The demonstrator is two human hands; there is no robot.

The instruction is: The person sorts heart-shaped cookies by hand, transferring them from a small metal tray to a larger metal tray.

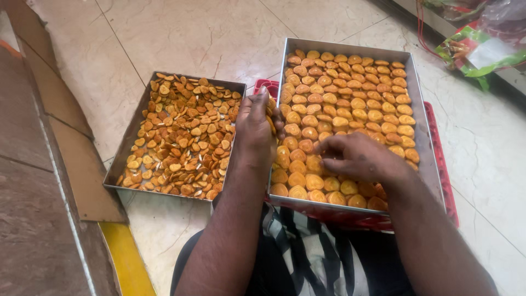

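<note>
Two metal trays lie on the floor in front of me. The left tray [127, 143] holds a loose heap of small brown biscuits [181, 142]. Orange-yellow round biscuits [350, 93] fill the right tray [422, 104] in neat overlapping rows. My left hand [255, 131] hovers between the trays, closed around a small stack of biscuits [270, 114] at its fingertips. Palm down, my right hand [359, 159] rests on the near rows of the right tray, its fingers touching the biscuits there.
A red crate [446, 181] sits under the right tray. Plastic bags with green and red print [482, 44] lie at the top right. Cardboard [82, 164] and a yellow strip [126, 257] run along a step on the left. My lap shows striped cloth [312, 257].
</note>
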